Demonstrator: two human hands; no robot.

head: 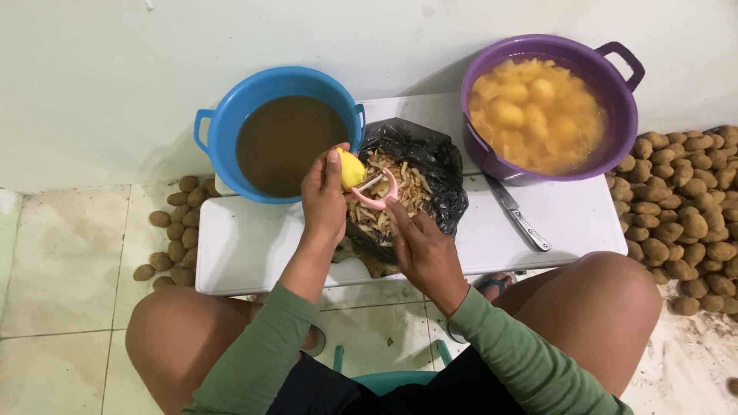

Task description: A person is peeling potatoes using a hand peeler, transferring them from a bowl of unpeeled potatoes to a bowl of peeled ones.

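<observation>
Left hand (324, 196) raised, gripping peeled potato (350, 169), right hand (419, 246) grasping pink peeler (377, 196) against it

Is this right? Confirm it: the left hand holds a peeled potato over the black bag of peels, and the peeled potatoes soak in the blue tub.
Not quite. The head view shows the peeled potatoes soaking in the purple tub; the blue tub holds only murky brown water. The left hand does hold a peeled potato over the black bag.
</observation>
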